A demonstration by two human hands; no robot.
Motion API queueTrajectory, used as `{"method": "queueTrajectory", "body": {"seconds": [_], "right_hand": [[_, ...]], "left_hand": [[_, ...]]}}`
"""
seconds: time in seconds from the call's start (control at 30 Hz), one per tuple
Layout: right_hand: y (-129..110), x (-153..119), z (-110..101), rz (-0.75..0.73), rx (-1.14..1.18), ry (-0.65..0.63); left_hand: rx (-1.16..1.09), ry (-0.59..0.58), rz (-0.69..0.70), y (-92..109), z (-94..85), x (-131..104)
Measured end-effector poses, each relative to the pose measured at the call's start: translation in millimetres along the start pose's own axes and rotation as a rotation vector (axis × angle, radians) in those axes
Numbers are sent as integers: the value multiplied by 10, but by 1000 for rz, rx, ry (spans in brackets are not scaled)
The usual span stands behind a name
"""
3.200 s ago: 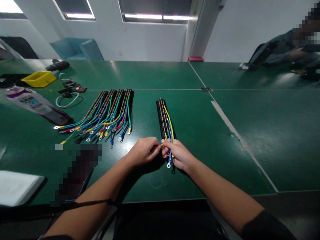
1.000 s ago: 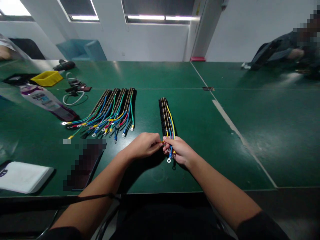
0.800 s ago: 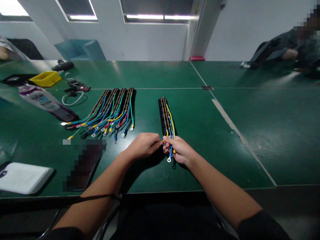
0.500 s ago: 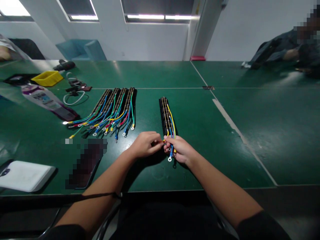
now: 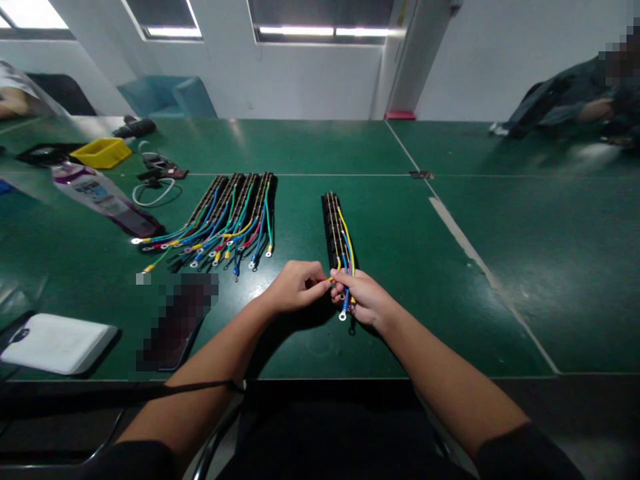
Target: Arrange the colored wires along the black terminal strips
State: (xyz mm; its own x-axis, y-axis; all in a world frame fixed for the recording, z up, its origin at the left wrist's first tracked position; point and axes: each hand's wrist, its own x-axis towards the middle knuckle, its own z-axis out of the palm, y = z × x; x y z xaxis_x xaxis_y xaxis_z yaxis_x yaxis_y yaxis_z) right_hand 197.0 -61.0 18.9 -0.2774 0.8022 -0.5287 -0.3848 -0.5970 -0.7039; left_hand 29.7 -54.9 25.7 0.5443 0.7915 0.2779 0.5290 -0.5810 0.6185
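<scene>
Your two hands meet at the near end of a black terminal strip [image 5: 332, 227] that lies lengthwise on the green table [image 5: 390, 220], running straight away from your grip. Your left hand [image 5: 295, 285] is closed in a pinch, thumb and forefinger on what looks like the tip of a yellow wire [image 5: 338, 264]; whether it also touches the strip is hidden. Your right hand [image 5: 364, 297] is curled shut around the loose bundle of yellow and blue wires, with a blue-sleeved ring terminal [image 5: 343, 313] poking out below its fingers toward you. These wires look thin, light and limp, so they will likely bend and slip if taken mid-length; the stiffer crimped sleeve just behind the ring seems the surer place to hold. The strip looks rigid and light, and may slide on the smooth table if you tug. Well off to the left of your grip lie four more strips with fanned coloured wires [image 5: 227, 223], and nearer you on that side a white flat case [image 5: 57, 342].
</scene>
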Motion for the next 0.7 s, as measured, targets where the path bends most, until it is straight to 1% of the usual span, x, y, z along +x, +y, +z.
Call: {"method": "queueTrajectory", "body": {"seconds": [0.1,0.2,0.5,0.7], "right_hand": [[-2,-5,1,2,23,-12],[-3,-9,7,-2,25,-10],[-5,-8,12,11,22,-9],[-2,-5,14,8,33,-11]], "left_hand": [[50,10,-1,-9,1,11],[65,-11,-10,-4,-7,24],[-54,-33,-32,9,-5,-1],[-42,-2,-31,-9,19,-5]]}}
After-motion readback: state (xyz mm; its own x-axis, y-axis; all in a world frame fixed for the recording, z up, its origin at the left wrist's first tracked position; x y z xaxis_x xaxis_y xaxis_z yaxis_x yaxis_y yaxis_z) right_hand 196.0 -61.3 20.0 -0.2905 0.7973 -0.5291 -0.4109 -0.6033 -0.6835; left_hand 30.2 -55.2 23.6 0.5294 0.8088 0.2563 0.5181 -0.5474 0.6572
